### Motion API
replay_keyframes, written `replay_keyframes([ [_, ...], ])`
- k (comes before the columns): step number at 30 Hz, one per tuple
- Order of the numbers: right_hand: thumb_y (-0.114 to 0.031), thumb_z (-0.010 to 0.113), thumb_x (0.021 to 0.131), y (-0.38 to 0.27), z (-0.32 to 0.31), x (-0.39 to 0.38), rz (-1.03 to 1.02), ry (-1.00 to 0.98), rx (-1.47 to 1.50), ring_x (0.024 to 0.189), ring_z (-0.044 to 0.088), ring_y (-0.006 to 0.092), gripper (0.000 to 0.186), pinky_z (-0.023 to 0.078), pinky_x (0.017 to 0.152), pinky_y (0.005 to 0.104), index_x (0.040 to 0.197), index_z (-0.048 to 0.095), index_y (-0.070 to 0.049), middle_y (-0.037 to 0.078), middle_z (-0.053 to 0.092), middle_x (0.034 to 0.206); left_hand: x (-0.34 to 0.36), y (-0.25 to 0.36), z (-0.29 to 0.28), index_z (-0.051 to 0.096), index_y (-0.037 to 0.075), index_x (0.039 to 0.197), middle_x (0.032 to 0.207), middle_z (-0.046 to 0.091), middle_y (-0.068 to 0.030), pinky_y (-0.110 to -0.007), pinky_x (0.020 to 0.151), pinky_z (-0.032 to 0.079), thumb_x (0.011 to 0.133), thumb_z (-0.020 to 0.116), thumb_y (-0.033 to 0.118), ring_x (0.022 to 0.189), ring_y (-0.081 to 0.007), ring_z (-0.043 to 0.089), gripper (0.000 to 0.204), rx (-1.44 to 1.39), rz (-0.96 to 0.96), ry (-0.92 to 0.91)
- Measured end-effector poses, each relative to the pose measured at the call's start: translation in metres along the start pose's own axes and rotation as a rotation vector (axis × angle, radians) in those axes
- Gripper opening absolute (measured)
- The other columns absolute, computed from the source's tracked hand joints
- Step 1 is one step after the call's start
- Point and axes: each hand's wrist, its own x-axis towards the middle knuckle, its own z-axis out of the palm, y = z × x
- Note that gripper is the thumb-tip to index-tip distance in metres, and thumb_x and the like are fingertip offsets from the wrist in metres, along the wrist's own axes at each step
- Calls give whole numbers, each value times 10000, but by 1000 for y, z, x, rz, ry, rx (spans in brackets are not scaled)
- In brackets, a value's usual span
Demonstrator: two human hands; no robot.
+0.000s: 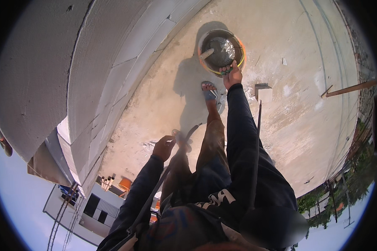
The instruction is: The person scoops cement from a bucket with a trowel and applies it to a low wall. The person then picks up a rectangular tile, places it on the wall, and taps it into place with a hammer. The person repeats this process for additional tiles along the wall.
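A round bucket (202, 39) with an orange and yellow rim stands on the floor at the top middle. Wet grey mortar (223, 47) fills part of it, and a pale tool handle (207, 53) sticks out over its left side. My right hand (233, 76) is closed at the bucket's near edge, its fingers curled over the rim; something green shows by the fingertips. Lower left, my left hand (163, 148) hangs in the air beside my leg, fingers loosely bent and apart, with nothing visible in it.
A pale block wall (113, 54) runs along the left. Right of my sandalled foot (210, 93) lies a small block piece (263, 93). A wooden stick (351, 89) juts in at the right. Behind me stand an orange container (125, 183) and short pipes (108, 182).
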Motion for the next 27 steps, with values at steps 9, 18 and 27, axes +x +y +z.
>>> replay_keyframes([
  [9,-282,535,1090,36,109,-230,101,-8,-41,802,588,262,194,542,892,490,1033,534,-97,58,517,829,99,-28,56,485,89,1475,1500,517,-178,-519,1167,344,994,505,709,1401,-338,479,784,-1052,-217,-23],
  [18,-291,593,1075,88,93,-507,252,-310,-511,1084,653,299,250,498,1078,518,1071,544,-45,101,613,942,-77,-53,-13,433,119,1344,1329,507,-148,-540,1044,412,863,745,498,1218,-308,520,687,-1402,-72,50],
  [27,-385,603,1047,155,28,-600,418,-469,-1863,676,685,238,350,573,670,379,971,672,-50,57,638,778,-204,-216,-43,500,93,1106,958,588,-67,-361,633,531,824,647,-1,782,-178,606,331,-1376,251,547],
])
